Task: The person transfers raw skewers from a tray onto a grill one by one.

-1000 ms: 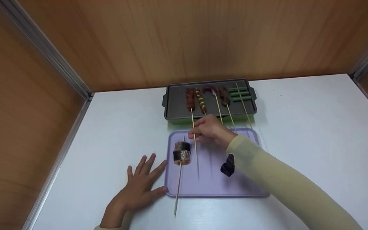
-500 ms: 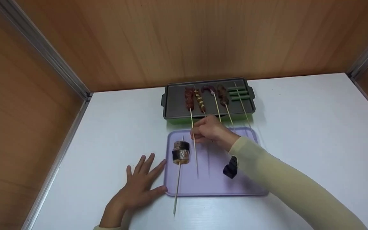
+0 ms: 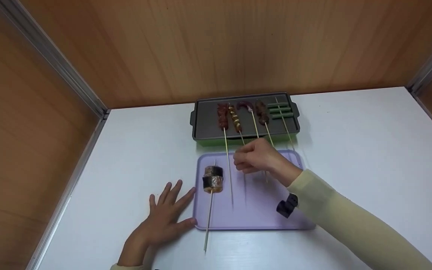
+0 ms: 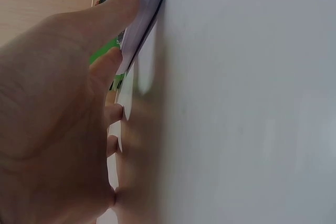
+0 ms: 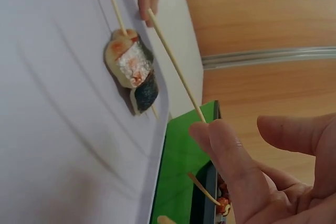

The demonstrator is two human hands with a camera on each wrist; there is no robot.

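My left hand (image 3: 167, 221) lies with fingers spread on the table, its thumb and index fingertips at the left edge of the lilac tray (image 3: 253, 219). Over the tray's far part, my right hand (image 3: 259, 157) hovers with loosely bent fingers. In the right wrist view its thumb (image 5: 289, 132) stands apart from the fingers, with nothing pinched between. Just left of it is the stick of the red meat skewer (image 3: 222, 117); the yellow-dotted brown skewer (image 3: 234, 119) is also near. A fish-like skewer with dark skin (image 3: 213, 182) lies on the tray, its stick overhanging the front edge.
A dark grill plate (image 3: 206, 120) on a green base stands behind the tray. It also bears a curled purple skewer (image 3: 245, 105), a brown meat skewer (image 3: 262, 112) and a green vegetable skewer (image 3: 281, 110). Several sticks overhang toward the tray. Wooden panels (image 3: 238, 48) enclose the white table.
My right hand has let go of the red meat skewer's stick and moved right. That skewer stays on the grill plate. The left hand has not moved.
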